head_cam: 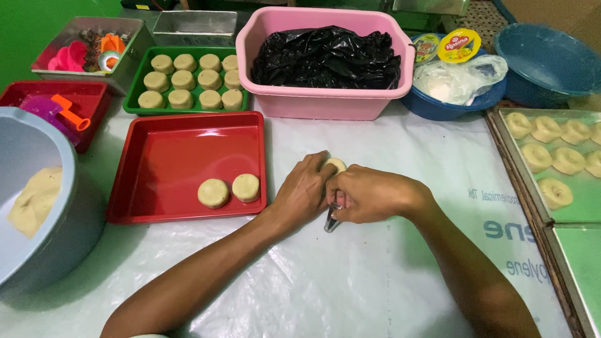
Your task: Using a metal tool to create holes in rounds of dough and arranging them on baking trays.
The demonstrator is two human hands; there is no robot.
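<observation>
Far left: grey bowl (37, 206) with dough inside.
Red tray (181, 166): two dough pucks, just left of the hands.
Green tray (134, 94): eleven pucks, behind it.
Left hand (303, 191): fingers curled around a dough piece (335, 164) on the plastic sheet (350, 275).
Right hand (369, 195): closed on a small metal tool (330, 219), perhaps tweezers, touching the left hand.
Right edge: metal tray (523, 188) of crimped pieces.
</observation>
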